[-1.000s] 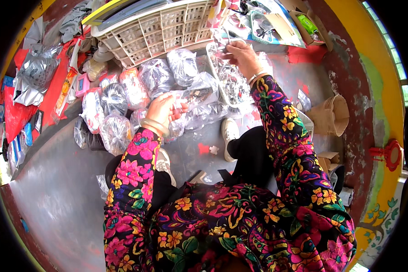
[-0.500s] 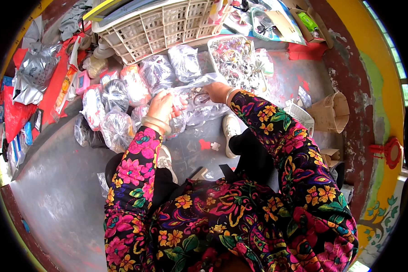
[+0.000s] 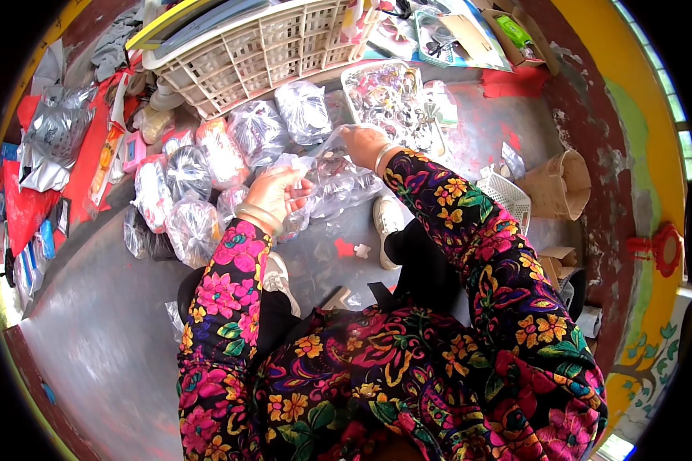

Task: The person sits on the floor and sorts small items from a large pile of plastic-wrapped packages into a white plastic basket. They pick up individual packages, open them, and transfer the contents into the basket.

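Observation:
A clear plastic bag with small dark items inside stretches between my two hands, its mouth spread. My left hand pinches the bag's left edge, fingers curled. My right hand grips the upper right edge, its fingertips partly hidden. Around my left hand lie several filled clear bags, among them a bag of dark items, a bag with red and white contents and a knotted bag. Just beyond my right hand stands a white basket full of small tangled pieces.
A large cream plastic crate stands at the back. To the right are a white perforated basket and a brown paper bag. Silver plastic packaging lies on red sheets at the left. My shoes rest on the grey floor.
The view has shifted slightly. My hands keep hold of the plastic bag, which now hangs a little lower between them, with its dark contents showing more.

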A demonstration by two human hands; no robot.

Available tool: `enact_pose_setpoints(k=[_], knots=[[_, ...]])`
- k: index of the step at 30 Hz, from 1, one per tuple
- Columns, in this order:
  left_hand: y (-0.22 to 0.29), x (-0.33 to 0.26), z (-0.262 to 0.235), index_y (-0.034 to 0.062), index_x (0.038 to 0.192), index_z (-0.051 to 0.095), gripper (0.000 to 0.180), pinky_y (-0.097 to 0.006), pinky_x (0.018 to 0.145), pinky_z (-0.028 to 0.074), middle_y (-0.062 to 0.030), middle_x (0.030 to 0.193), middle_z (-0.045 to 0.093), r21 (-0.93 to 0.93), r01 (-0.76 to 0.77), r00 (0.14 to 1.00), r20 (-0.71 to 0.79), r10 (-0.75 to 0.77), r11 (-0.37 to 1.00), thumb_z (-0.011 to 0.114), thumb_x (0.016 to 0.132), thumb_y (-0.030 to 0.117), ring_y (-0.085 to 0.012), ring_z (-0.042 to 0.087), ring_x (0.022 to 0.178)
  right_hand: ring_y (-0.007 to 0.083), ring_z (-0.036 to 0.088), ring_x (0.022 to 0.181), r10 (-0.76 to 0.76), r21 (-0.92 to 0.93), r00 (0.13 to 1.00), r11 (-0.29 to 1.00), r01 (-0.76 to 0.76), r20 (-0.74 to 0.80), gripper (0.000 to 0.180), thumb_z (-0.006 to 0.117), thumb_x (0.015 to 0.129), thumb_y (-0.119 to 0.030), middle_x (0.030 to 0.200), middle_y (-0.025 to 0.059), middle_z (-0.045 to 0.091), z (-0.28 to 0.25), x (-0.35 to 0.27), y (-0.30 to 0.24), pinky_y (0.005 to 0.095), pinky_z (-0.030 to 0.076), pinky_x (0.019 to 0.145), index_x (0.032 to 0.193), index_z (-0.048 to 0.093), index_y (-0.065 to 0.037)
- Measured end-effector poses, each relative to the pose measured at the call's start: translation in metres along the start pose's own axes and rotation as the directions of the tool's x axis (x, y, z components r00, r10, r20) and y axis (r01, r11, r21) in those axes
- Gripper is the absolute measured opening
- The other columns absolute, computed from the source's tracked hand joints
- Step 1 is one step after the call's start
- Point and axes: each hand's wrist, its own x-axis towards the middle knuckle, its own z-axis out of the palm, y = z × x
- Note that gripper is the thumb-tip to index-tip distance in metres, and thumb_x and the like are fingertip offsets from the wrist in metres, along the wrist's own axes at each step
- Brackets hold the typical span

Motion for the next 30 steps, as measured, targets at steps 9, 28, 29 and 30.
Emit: enact_pose_setpoints(k=[9, 28, 29, 30], knots=[[-0.005, 0.006, -0.004, 0.0034, 0.095, 0.055, 0.021, -0.027, 0.058, 0.044, -0.0040, 0.075, 0.055, -0.052, 0.032, 0.997, -0.076, -0.035, 0.998, 0.052, 0.082, 0.020, -0.0145, 0.054, 0.069, 0.0203, 0.062, 0.059, -0.082, 0.342, 0.966, 0.940, -0.007, 0.246, 0.032, 0.046, 0.071, -0.003, 0.082, 0.0124, 0.061, -0.036, 0.008, 0.024, 0.0285, 0.048, 0.054, 0.102, 0.055, -0.001], [0.003, 0.006, 0.015, 0.0059, 0.098, 0.055, 0.026, -0.021, 0.055, 0.043, -0.0051, 0.083, 0.057, -0.012, -0.100, 0.994, -0.038, 0.099, 0.995, 0.050, 0.084, 0.027, -0.0111, 0.055, 0.069, 0.0321, 0.055, 0.092, 0.395, 0.241, 0.902, 0.905, -0.350, -0.174, 0.051, 0.046, 0.077, -0.024, 0.098, 0.0196, 0.057, -0.003, 0.072, 0.120, 0.0385, 0.042, 0.079, 0.125, 0.033, -0.011], [0.003, 0.006, 0.016, 0.0058, 0.098, 0.055, 0.026, -0.021, 0.055, 0.043, -0.0051, 0.082, 0.057, -0.013, -0.107, 0.994, -0.040, 0.106, 0.994, 0.050, 0.084, 0.027, -0.0111, 0.055, 0.069, 0.0318, 0.054, 0.094, 0.396, 0.216, 0.902, 0.909, -0.357, -0.174, 0.051, 0.046, 0.078, -0.029, 0.099, 0.0187, 0.057, 0.000, 0.073, 0.125, 0.0387, 0.042, 0.080, 0.124, 0.034, -0.011], [0.003, 0.005, 0.017, 0.0057, 0.098, 0.054, 0.027, -0.021, 0.055, 0.043, -0.0052, 0.081, 0.057, -0.017, -0.115, 0.993, -0.043, 0.114, 0.993, 0.049, 0.084, 0.027, -0.0111, 0.055, 0.068, 0.0314, 0.054, 0.095, 0.393, 0.190, 0.903, 0.913, -0.361, -0.174, 0.050, 0.045, 0.079, -0.034, 0.099, 0.0178, 0.057, 0.000, 0.072, 0.124, 0.0388, 0.042, 0.082, 0.123, 0.036, -0.012]])
